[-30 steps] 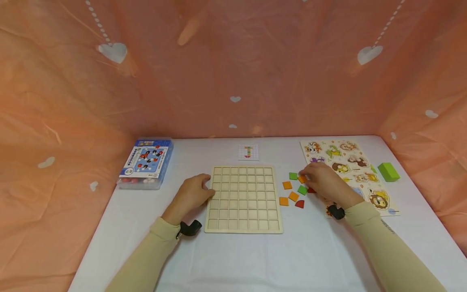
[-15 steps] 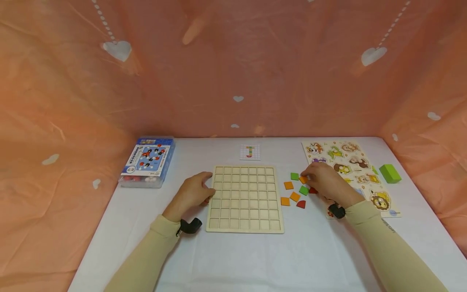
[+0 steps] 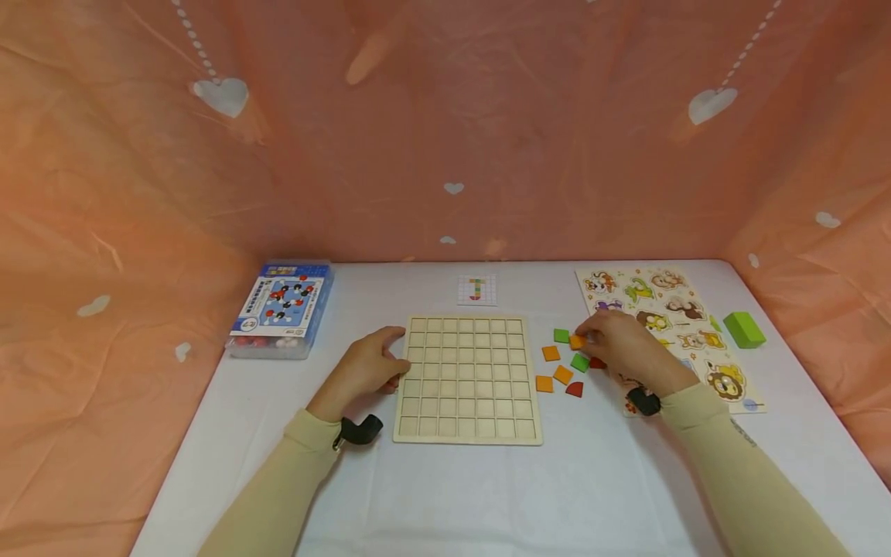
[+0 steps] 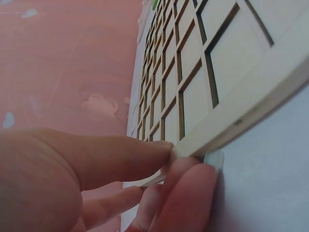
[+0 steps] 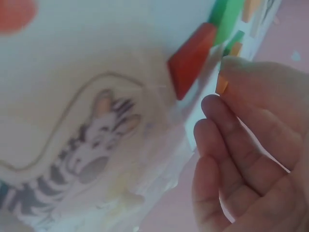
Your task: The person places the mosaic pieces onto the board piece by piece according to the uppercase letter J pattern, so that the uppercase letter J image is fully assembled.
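Observation:
A wooden grid board (image 3: 468, 381) lies in the middle of the table in the head view. My left hand (image 3: 365, 367) is at its left edge; in the left wrist view the thumb (image 4: 145, 157) lies on the rim and the fingertips (image 4: 190, 188) curl against the side, pinching it. To the right of the board, my right hand (image 3: 619, 346) pinches an orange square tile (image 3: 575, 342) at its fingertips. Around it lie green square tiles (image 3: 580, 363), orange square tiles (image 3: 551, 353) and a red quarter-round tile (image 3: 574, 390). Another red tile (image 5: 193, 60) is close by the right fingers.
A small pattern card (image 3: 476, 290) lies behind the board. At the back left is a boxed molecule model kit (image 3: 281, 311). An animal puzzle board (image 3: 689, 340) lies partly under the right hand and wrist, with a green block (image 3: 743, 330) beyond it.
The head view has shifted slightly. The orange tile at the right fingertips has moved a touch to the left; my left hand stays at the board's edge.

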Tool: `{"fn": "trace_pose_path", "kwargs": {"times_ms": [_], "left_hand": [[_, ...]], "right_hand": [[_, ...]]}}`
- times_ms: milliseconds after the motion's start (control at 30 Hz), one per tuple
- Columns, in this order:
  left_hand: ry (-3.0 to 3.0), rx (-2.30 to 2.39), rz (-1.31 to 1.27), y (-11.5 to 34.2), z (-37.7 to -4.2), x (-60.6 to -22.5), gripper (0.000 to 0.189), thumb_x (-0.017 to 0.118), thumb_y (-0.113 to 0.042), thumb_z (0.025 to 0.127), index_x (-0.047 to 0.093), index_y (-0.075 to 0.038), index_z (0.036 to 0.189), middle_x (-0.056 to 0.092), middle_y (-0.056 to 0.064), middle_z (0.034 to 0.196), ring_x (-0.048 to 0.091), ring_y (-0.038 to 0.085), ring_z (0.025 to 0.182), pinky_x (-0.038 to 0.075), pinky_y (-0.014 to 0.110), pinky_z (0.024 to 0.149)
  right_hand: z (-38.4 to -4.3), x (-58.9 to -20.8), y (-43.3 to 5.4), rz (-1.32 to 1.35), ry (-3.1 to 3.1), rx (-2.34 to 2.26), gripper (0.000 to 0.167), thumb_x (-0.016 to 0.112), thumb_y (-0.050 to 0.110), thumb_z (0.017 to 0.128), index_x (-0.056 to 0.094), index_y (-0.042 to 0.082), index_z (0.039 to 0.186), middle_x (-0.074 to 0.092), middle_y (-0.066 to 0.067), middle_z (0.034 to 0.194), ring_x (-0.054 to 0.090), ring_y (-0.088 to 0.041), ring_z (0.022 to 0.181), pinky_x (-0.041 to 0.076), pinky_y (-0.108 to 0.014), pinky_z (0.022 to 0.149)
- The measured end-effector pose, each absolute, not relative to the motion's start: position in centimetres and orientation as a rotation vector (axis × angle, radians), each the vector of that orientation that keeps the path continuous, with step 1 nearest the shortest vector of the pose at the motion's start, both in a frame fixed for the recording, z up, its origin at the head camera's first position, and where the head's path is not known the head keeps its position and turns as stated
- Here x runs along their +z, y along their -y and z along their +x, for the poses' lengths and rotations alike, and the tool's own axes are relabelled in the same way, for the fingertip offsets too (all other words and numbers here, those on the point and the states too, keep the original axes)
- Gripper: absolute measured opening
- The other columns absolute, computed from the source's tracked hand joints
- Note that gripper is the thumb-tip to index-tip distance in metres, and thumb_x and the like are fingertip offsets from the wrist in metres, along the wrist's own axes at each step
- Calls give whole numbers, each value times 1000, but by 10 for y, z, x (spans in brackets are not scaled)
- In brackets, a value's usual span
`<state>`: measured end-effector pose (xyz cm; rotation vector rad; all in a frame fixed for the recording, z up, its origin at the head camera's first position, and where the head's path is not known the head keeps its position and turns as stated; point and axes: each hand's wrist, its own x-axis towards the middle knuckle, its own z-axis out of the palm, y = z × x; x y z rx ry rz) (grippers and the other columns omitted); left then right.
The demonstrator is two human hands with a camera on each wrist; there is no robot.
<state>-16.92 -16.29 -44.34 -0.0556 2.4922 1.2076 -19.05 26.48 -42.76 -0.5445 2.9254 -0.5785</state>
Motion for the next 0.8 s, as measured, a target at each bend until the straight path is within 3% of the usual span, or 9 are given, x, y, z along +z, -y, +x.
{"fn": "trace_pose_path", "kwargs": {"times_ms": [333,600,800], "left_hand": [[-2499,1184,-55,162,-170,-444,70,73,-13,98,45,-13,163,69,10,86,68,17,65,61,28,61],[-2512,1196,-32,161,-170,-444,73,72,-13,97,45,-13,164,69,9,80,69,16,61,60,28,60],[-2519,1196,-40,163,-170,-445,73,72,-14,96,45,-14,164,69,8,80,68,17,61,60,29,60]], "right_hand": [[-189,-422,-232,-422,-2848,-786,27,76,22,101,78,5,122,77,-12,119,66,-21,91,57,-38,83],[-202,-429,-171,-588,-2853,-795,25,74,22,101,80,6,120,77,-10,119,70,-28,107,60,-49,99],[-210,-432,-126,-721,-2816,-787,23,76,23,100,81,9,117,78,-7,117,70,-26,111,59,-46,102]]}}
